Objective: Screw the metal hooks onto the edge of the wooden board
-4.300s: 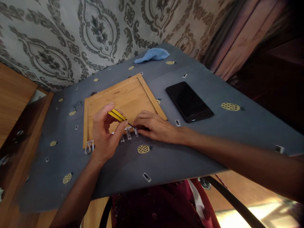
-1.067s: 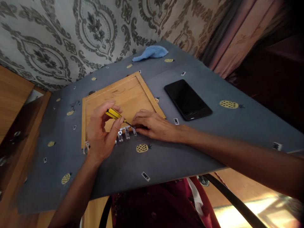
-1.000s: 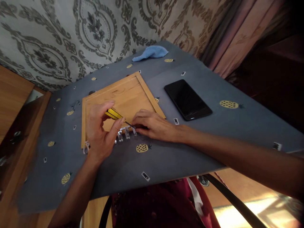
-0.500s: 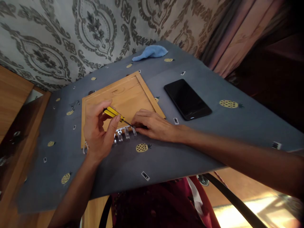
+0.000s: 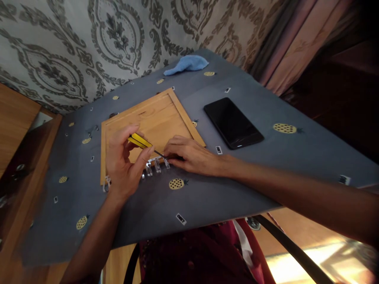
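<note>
A wooden framed panel point(image 5: 154, 118) lies on the blue-grey table cover. My left hand point(image 5: 126, 161) is closed round the yellow handle of a screwdriver point(image 5: 139, 141), thumb against its lower side. The screwdriver's thin shaft slants down to the right, its tip at a metal hook strip point(image 5: 156, 161) on the panel's near edge. Several small hooks hang from this strip. My right hand point(image 5: 191, 156) rests at the strip's right end, fingers bent together beside the tip; what they pinch, if anything, is hidden.
A black phone point(image 5: 233, 123) lies right of the panel. Near the patterned wall is a crumpled blue cloth point(image 5: 188, 65). A small metal piece point(image 5: 92, 130) sits left of the panel. The table's near edge runs just in front of my body.
The yellow handle has turned a little in my left hand, and the left thumb has shifted slightly to the right along it. My right hand stays at the strip.
</note>
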